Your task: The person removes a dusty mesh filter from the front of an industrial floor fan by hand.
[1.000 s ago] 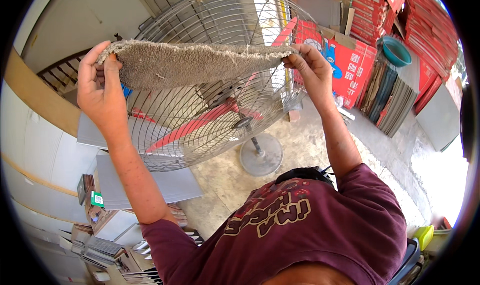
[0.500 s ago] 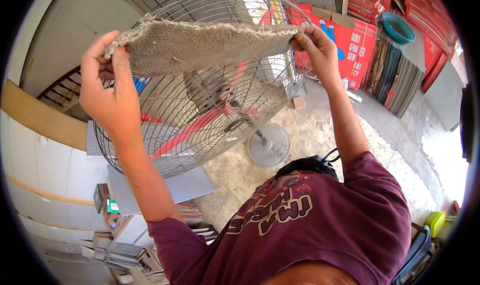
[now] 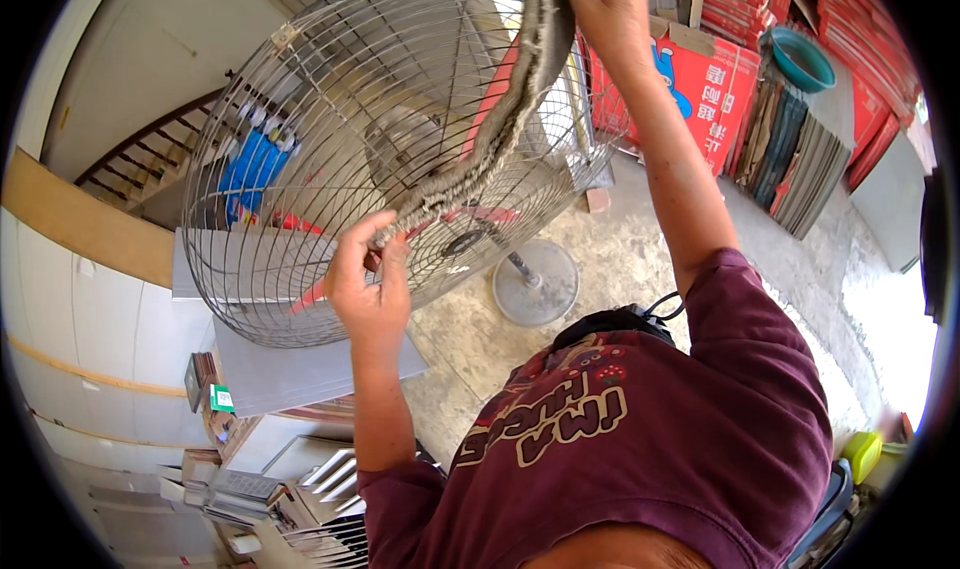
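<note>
The frayed grey cloth [image 3: 490, 157] slants between the hands, in front of the large wire-caged fan [image 3: 400, 154], its lower end pinched between thumb and fingers in the left hand's [image 3: 368, 284] grip. The right hand [image 3: 612, 14], higher and farther right, has its grip closed on the upper part, near the view's top edge.

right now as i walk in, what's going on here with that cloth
A person in a maroon shirt is holding a frayed grey cloth aslant in front of a caged fan. The left hand pinches its lower end; the right hand grips it higher up, at the picture's top edge.
</note>
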`<state>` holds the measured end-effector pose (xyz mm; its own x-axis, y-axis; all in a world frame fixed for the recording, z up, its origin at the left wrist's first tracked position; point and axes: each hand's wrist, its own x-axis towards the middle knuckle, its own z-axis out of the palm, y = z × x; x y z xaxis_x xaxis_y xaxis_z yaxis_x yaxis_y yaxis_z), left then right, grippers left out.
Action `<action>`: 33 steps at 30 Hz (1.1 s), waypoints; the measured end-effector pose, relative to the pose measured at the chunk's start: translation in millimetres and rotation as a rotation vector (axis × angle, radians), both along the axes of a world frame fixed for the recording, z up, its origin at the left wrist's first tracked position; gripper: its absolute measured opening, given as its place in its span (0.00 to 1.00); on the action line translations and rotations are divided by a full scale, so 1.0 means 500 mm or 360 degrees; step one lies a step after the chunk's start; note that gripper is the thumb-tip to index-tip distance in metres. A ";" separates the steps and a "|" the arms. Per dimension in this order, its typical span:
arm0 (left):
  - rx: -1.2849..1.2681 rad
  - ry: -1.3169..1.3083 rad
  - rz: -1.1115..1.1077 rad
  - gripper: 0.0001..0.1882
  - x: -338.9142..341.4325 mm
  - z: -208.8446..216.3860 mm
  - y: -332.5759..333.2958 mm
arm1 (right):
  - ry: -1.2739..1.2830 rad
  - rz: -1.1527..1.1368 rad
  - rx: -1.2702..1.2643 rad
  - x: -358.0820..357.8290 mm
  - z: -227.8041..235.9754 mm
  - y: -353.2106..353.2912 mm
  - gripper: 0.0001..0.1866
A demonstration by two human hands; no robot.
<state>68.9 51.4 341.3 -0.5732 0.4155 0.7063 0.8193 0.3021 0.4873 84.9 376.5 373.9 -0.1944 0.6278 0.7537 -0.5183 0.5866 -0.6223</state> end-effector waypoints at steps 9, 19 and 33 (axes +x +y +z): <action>0.0460 -0.0728 -0.0011 0.10 -0.008 -0.195 -0.076 | 0.0529 -0.0272 0.0974 -0.037 0.109 -0.249 0.07; 0.0801 -0.1091 0.0061 0.12 -0.033 -0.260 -0.145 | 0.0697 -0.0433 0.1236 -0.063 0.081 -0.314 0.09; 0.0457 -0.0953 -0.0303 0.12 -0.047 -0.201 0.033 | 0.0102 -0.0615 0.0723 0.023 -0.018 -0.025 0.06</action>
